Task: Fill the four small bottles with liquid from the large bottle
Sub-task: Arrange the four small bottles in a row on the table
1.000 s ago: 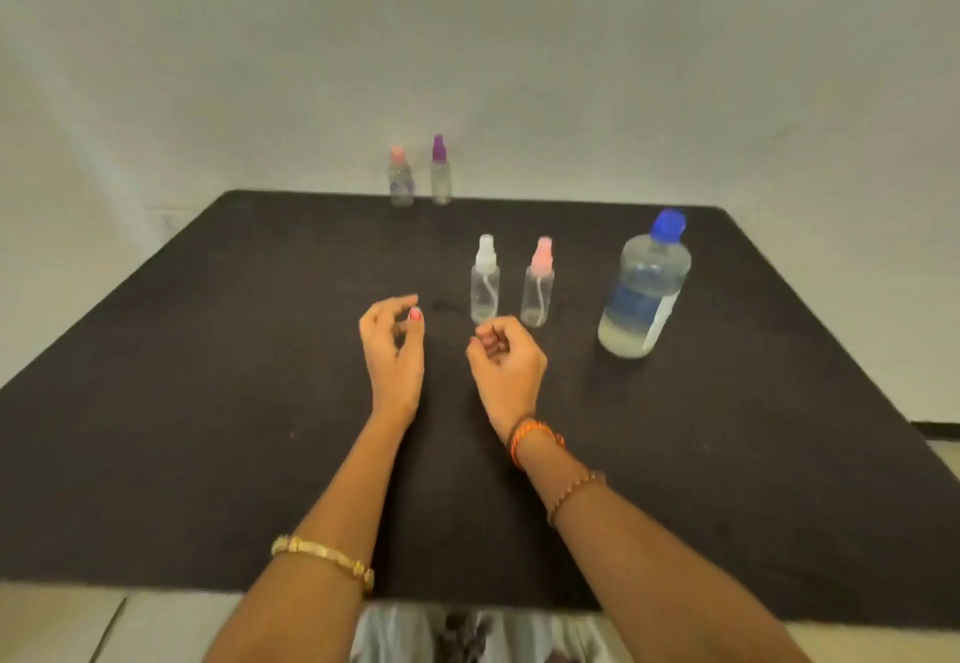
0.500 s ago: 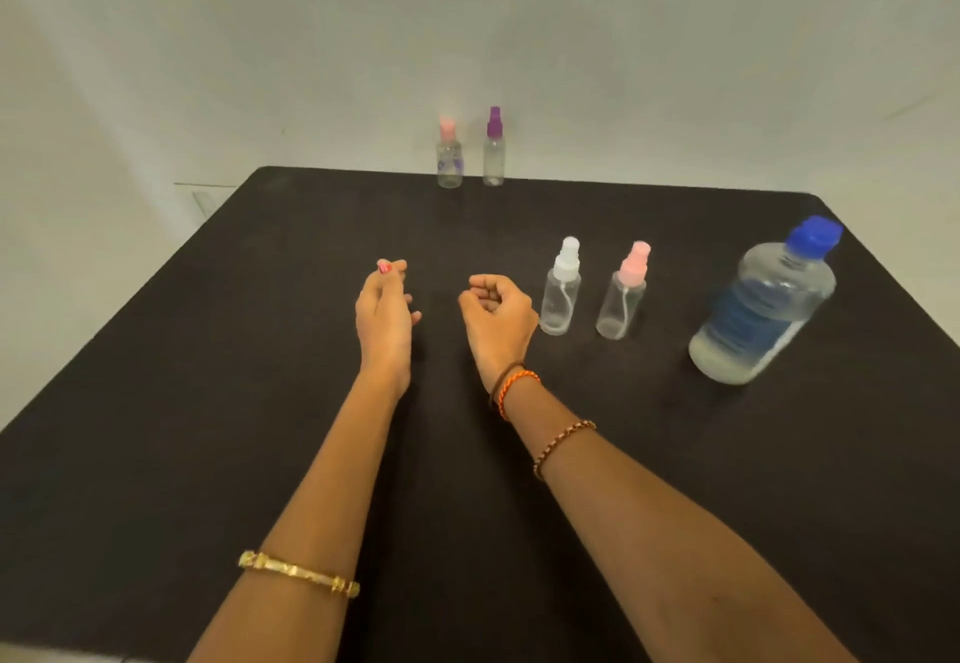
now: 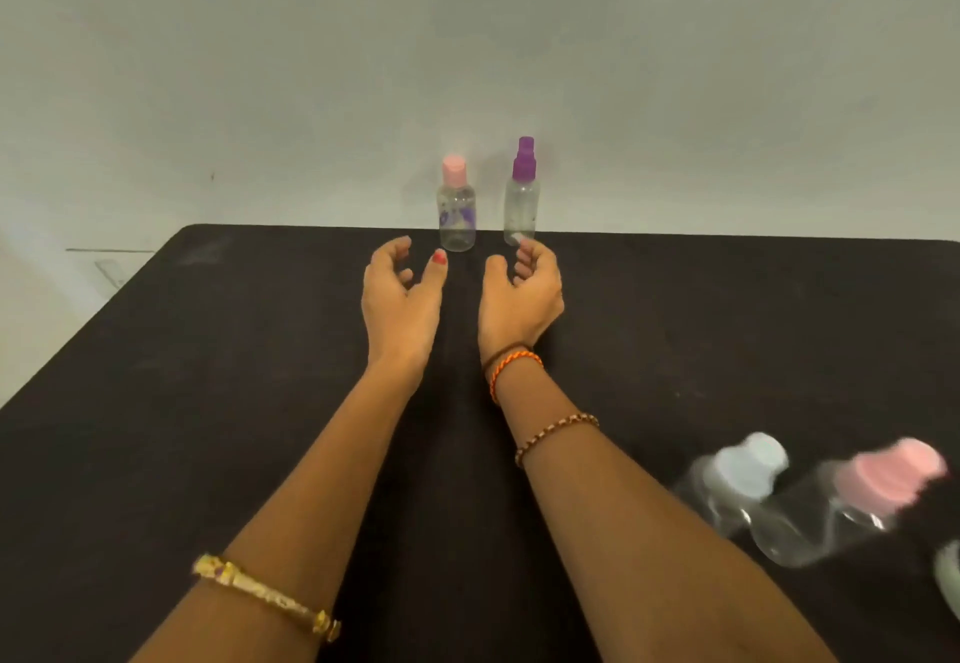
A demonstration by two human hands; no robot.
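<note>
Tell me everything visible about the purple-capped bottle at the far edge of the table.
The purple-capped bottle is a small, clear, plastic-looking cylinder with a stepped purple spray top. It stands upright at the table's far edge, against the pale wall, just right of the pink-capped bottle and apart from it. It looks empty or nearly so; any liquid is hard to tell. The right hand's curled fingertips overlap its base in the view; whether they touch it cannot be told.

On the black table (image 3: 208, 402) I count four small bottles: one with pink flat cap (image 3: 456, 205), one with purple sprayer (image 3: 521, 192), one with white sprayer (image 3: 732, 486), one with pink sprayer (image 3: 852, 501). Two hands, left (image 3: 400, 299) and right (image 3: 519, 299). Three bracelets in all.
</note>
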